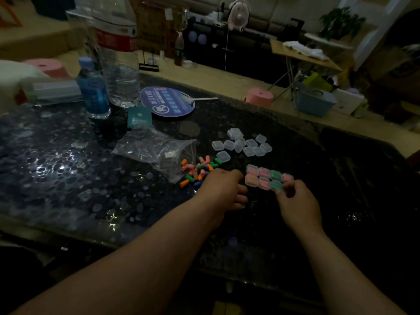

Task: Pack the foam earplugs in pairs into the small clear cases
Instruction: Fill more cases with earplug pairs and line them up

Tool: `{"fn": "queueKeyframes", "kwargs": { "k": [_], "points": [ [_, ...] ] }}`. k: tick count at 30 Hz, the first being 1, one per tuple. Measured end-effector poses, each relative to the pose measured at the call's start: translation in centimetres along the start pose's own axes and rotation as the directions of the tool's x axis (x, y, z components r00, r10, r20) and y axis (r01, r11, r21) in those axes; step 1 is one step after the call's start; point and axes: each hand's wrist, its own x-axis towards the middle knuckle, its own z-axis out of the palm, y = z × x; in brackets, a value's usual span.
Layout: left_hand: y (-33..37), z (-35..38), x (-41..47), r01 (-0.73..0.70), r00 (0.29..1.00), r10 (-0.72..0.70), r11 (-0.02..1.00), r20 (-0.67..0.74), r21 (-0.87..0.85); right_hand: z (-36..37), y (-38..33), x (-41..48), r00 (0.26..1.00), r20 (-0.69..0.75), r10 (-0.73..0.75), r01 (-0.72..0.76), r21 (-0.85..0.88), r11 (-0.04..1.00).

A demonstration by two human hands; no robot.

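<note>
Lying on the dark speckled table, a clear zip bag sat just left of a loose pile of coloured foam earplugs. The left hand hovered just beside that pile, fingers curled under; whether it held anything could not be told. Empty clear cases clustered farther back. Filled cases stood in two rows, and the right hand pinched the green-filled case at the near row's right end.
</note>
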Motion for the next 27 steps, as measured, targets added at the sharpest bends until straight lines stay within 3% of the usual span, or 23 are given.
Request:
{"fn": "queueKeyframes", "kwargs": {
  "k": [5, 10, 14, 18, 23, 27],
  "points": [
    [0.4, -1.2, 0.1, -0.006, 0.999, 0.006, 1.000, -0.036, -0.012, -0.3, -1.3, 0.0, 0.996, -0.088, 0.027, -0.023, 0.051, 0.998],
    [2.2, -3.3, 0.1, -0.085, 0.986, 0.067, 0.989, -0.152, -0.120, -0.8, -3.8, -0.3, 0.992, -0.080, -0.102, 0.108, 0.069, 0.992],
    [3.4, -4.9, -0.1, -0.157, 0.973, 0.107, 0.956, -0.205, -0.247, 0.4, -8.0, 0.8, 0.953, 0.088, -0.289, 0.289, 0.011, 0.957],
    [3.4, -5.8, -0.3, -0.161, 0.967, 0.094, 0.945, -0.236, -0.284, 2.0, -12.7, 2.7, 0.811, 0.354, -0.465, 0.553, -0.205, 0.808],
    [3.9, -7.0, -0.4, -0.150, 0.970, 0.097, 0.962, -0.225, -0.229, 3.8, -15.4, 4.8, 0.677, 0.554, -0.484, 0.726, -0.395, 0.563],
    [3.9, -7.3, -0.4, -0.144, 0.974, 0.097, 0.962, -0.204, -0.233, 4.4, -15.8, 5.9, 0.702, 0.548, -0.455, 0.707, -0.459, 0.539]
  ]
}}
